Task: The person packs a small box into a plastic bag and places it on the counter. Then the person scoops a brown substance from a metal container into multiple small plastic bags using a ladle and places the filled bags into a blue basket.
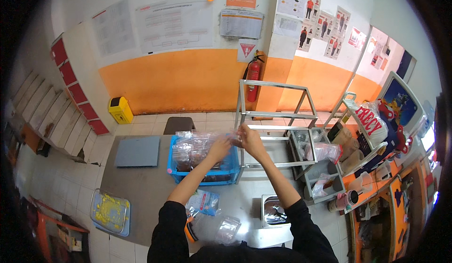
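Observation:
A blue plastic crate [220, 178] stands on the metal table [141, 192] before me, heaped with transparent plastic bags [190, 153], some with dark brown contents. Above its right side, my left hand [219, 149] and my right hand [250, 141] come close together. Between their fingers is a small transparent plastic bag [233, 138] with something brown in it; its exact shape is blurred. The right hand pinches the bag from above, while the left hand grips its other side, with its fingertips partly hidden.
A metal frame rack [275, 114] rises right of the crate. A grey laptop [137, 152] and a tray with yellow bits [110, 210] lie left. Nearer me are a blue packet [203, 202], an orange-handled tool [190, 229], plastic bags [227, 228] and a steel pan [274, 212].

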Tool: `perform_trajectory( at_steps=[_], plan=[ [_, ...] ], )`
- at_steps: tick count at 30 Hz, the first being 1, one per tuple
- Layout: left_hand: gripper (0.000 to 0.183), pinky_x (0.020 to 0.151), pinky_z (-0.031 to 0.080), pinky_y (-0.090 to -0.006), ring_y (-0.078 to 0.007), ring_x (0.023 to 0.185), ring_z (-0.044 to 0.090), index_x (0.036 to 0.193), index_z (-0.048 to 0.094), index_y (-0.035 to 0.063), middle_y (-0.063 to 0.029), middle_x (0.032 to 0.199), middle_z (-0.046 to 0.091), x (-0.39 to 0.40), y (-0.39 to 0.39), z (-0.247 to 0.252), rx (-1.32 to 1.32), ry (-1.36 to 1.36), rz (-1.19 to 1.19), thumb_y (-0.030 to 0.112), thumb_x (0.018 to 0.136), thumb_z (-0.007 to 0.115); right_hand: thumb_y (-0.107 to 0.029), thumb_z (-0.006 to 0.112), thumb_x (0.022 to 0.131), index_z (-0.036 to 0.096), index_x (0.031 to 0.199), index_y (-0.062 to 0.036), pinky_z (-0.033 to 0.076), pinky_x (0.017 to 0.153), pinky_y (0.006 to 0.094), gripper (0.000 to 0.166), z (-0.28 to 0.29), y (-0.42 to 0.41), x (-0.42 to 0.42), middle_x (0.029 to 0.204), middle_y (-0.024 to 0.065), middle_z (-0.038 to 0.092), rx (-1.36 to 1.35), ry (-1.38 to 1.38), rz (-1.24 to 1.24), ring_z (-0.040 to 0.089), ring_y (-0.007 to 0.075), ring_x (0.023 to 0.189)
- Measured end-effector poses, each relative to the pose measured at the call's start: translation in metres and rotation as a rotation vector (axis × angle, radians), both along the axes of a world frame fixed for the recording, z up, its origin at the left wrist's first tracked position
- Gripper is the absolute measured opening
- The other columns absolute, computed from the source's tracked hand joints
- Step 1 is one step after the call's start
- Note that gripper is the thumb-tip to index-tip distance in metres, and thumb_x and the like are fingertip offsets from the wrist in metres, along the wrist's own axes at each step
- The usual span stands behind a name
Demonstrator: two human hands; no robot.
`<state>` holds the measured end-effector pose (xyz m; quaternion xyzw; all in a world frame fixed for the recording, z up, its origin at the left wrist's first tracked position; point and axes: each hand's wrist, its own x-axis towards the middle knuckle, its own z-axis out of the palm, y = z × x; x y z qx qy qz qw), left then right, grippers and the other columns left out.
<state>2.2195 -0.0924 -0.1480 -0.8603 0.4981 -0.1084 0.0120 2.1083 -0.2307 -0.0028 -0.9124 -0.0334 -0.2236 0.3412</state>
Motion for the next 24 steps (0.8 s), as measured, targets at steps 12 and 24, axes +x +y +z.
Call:
perform_trajectory(
  at_steps=[12, 24],
  plan=[
    [0.045, 0.109, 0.016, -0.0481, -0.0263, 0.129, 0.032, 0.106, 0.063, 0.0059, -0.0091, 0.128, 0.048, 0.003, 0.031, 0.003, -0.03, 0.034, 0.118, 0.04, 0.077, 0.058, 0.002, 0.054, 0.071, 0.051, 0.085, -0.0014, 0.046, 0.062, 0.0406, 0.014, -0.058, 0.004, 0.07, 0.073, 0.0197, 0.06, -0.02, 0.175, 0.15, 0.06, 0.0371, 0.07],
    [0.041, 0.098, 0.031, -0.0474, -0.0292, 0.113, 0.045, 0.11, 0.058, 0.0039, -0.0108, 0.115, 0.054, -0.04, 0.057, 0.015, -0.45, 0.09, 0.245, 0.022, 0.073, 0.063, -0.007, 0.06, 0.07, 0.058, 0.085, -0.0013, 0.05, 0.07, 0.0435, 0.017, -0.086, 0.012, 0.102, 0.08, 0.0207, 0.063, -0.36, 0.348, 0.087, 0.062, 0.0393, 0.079]
  ],
)
